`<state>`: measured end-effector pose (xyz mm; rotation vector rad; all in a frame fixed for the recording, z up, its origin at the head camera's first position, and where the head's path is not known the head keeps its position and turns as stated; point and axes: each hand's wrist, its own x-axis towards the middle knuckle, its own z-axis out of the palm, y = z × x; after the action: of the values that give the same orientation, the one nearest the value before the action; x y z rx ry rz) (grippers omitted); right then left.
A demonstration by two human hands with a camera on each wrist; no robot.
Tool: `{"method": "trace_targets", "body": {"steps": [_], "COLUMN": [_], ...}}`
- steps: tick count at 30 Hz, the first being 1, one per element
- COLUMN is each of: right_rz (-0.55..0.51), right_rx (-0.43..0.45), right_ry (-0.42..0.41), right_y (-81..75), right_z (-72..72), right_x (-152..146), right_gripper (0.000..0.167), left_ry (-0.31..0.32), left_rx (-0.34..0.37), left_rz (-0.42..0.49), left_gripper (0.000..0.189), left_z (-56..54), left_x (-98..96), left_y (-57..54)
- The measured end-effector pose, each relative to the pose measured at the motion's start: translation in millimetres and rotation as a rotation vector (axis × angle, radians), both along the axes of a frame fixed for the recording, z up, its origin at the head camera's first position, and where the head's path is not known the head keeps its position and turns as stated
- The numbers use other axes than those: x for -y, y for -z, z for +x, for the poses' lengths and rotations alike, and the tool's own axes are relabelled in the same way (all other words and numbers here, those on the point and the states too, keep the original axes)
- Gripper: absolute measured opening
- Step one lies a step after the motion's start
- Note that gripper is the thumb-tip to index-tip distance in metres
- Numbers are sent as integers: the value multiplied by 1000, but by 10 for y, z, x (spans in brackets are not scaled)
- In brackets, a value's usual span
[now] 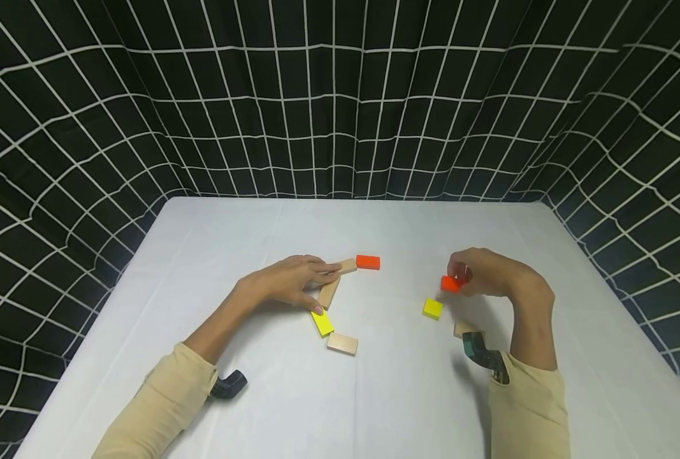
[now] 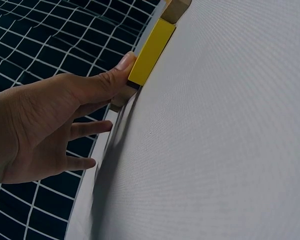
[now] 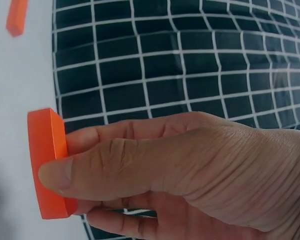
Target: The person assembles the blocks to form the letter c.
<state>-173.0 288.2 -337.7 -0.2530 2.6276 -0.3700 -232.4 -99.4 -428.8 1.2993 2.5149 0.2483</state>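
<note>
My right hand pinches an orange block between thumb and fingers, over the right half of the table. My left hand is spread over a curved row of blocks, its fingers fairly straight. Its thumb touches the end of a yellow block, and its fingertips lie over a wooden block. Another wooden block sits between these two, partly under the hand. At the row's ends are a second orange block and a plain wooden block.
A small yellow block lies near the right hand. Behind the dark right wrist mount, a wooden block is partly hidden. The white table ends at a black curtain with a white grid.
</note>
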Motion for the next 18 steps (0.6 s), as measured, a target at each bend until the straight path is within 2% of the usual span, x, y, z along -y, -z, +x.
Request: {"method": "trace_targets", "body": {"steps": [8, 14, 18], "right_rz": [-16, 8, 38], "right_rx": [4, 59, 66], "right_ry": [-102, -174, -262], "right_y": [-69, -30, 8], "right_z": [51, 58, 69], "right_x": [306, 641, 837], "right_gripper": [22, 23, 26], "left_ry": [-6, -5, -2], "left_rx": [3, 4, 3], "left_rz": [8, 11, 18], "left_gripper": [83, 83, 83], "left_z": [-2, -2, -9], "left_x": [3, 10, 10], "left_y": [3, 25, 27]}}
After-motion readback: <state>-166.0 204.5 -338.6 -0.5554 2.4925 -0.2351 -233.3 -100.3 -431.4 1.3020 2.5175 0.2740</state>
